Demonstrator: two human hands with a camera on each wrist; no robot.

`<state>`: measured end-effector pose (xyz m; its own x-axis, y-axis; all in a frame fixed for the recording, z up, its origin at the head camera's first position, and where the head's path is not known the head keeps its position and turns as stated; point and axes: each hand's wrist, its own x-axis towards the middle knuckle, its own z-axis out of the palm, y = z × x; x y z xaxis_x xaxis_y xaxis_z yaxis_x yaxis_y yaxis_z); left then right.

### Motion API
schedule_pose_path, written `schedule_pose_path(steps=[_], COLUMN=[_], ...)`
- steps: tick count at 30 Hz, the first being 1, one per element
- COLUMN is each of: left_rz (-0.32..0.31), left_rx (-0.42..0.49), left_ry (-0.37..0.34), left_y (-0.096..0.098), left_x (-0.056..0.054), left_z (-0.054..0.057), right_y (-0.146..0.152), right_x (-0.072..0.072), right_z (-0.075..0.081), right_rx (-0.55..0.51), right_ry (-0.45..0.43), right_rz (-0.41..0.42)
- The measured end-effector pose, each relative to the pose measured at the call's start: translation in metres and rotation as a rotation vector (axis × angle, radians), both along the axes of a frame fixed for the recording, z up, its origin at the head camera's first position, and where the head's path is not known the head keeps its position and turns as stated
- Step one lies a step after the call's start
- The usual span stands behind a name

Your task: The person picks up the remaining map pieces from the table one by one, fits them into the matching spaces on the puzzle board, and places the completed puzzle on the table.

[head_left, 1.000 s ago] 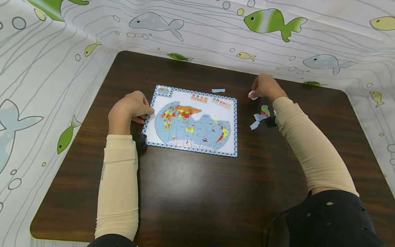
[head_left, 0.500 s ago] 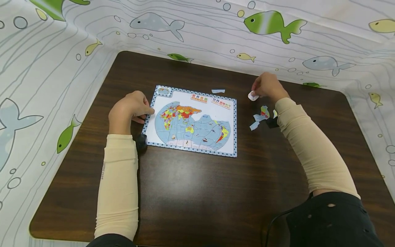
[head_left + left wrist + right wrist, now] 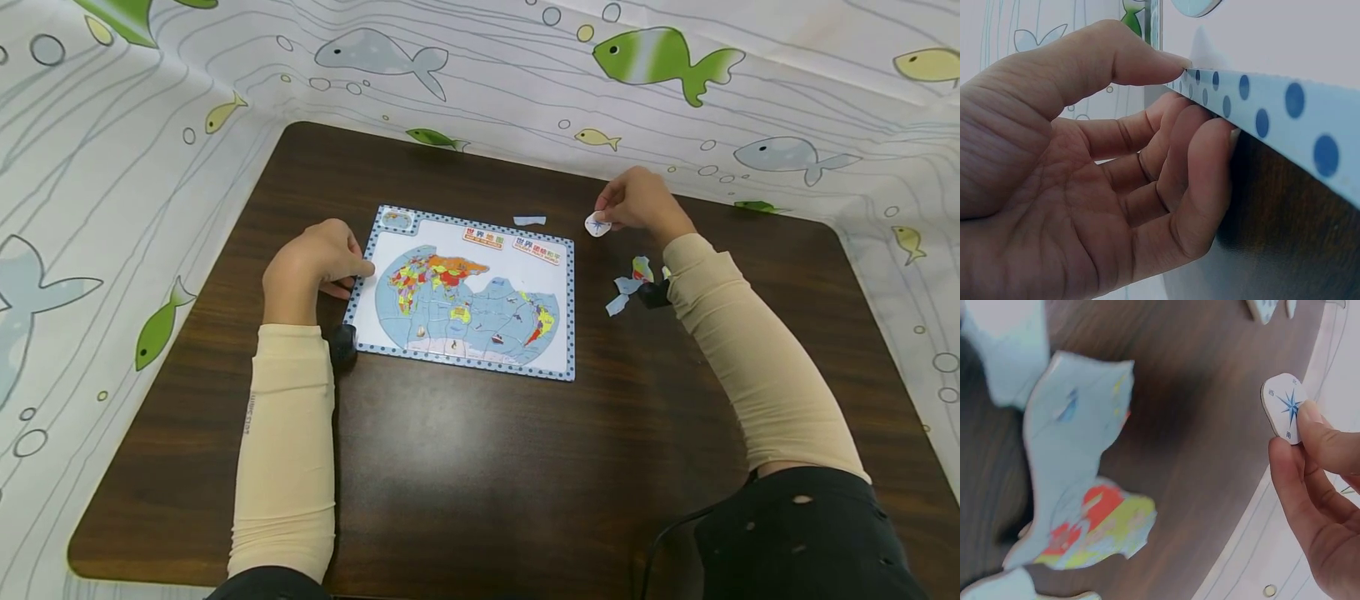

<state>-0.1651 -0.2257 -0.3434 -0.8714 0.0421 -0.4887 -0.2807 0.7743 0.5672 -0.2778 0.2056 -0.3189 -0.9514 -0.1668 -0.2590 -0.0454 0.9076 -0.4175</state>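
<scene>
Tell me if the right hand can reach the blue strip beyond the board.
Likely yes: nothing visibly blocks the blue strip, though the right hand may first need to release the compass piece.

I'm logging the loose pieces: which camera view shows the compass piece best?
The right wrist view: the compass piece, held by the right hand, appears large, its printed blue star distinct. The head view shows it much smaller; the left wrist view doesn't show it.
</scene>
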Motion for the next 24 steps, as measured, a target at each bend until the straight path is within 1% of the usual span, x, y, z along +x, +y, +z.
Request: schedule_pose_path(steps=[3,7,16,24], left_rz=[-0.002,-0.002,0.001,-0.005], left_rx=[-0.001,0.001,-0.001,0.007], left_ry=[0.001,0.007,0.016,0.017], left_y=[0.000,0.000,0.000,-0.001], left_x=[0.000,0.001,0.002,0.002], left_z=[0.001,0.001,0.001,0.001], right_y=[-0.008,-0.019,-0.048,-0.074], right_x=[0.002,0.004,0.004,0.007], right_z=[0.003,0.002,0.003,0.002], right_rx=[-0.033,-0.079,-0.095,-0.144], right_ry=[0.004,-0.004,-0.013,-0.056], right_rz=[-0.003,-0.007,-0.008,-0.023])
